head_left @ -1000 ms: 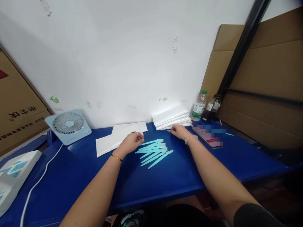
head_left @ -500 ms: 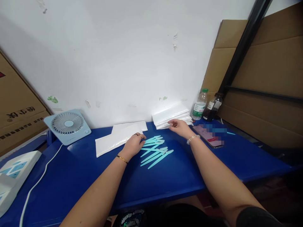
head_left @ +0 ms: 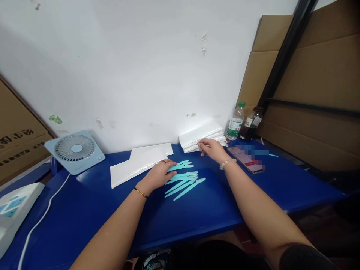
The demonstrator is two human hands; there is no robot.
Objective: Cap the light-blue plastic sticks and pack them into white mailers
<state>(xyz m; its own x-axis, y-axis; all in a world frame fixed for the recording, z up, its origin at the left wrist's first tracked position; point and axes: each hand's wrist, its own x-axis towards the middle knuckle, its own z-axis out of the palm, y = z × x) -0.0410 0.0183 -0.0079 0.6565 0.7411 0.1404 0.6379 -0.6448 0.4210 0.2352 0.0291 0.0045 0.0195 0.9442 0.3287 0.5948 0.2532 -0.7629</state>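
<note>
Several slim turquoise sticks (head_left: 185,183), flat and tapered like eyebrow razors, lie in a loose pile on the blue table (head_left: 197,213). My left hand (head_left: 161,174) is over the pile's left side, with fingers stretched onto the upper sticks and thumb apart from them near the lower ones. My right hand (head_left: 210,149) hovers in front of a stack of white padded mailers (head_left: 201,135). Its fingers are loosely bent, thumb and index apart, and I see nothing clearly held. More white mailers (head_left: 135,168) lie flat to the left, behind my left hand.
A light-blue fan (head_left: 75,150) with a white cable (head_left: 47,210) stands at the left, beyond a white device (head_left: 19,210). At the right are a phone (head_left: 244,159), a green-capped water bottle (head_left: 235,123) and a dark drink bottle (head_left: 251,125). Cardboard (head_left: 317,82) leans behind.
The turquoise pile has split into an upper and a lower group beneath my left hand. My right hand stays by the mailer stack. The view has shifted slightly.
</note>
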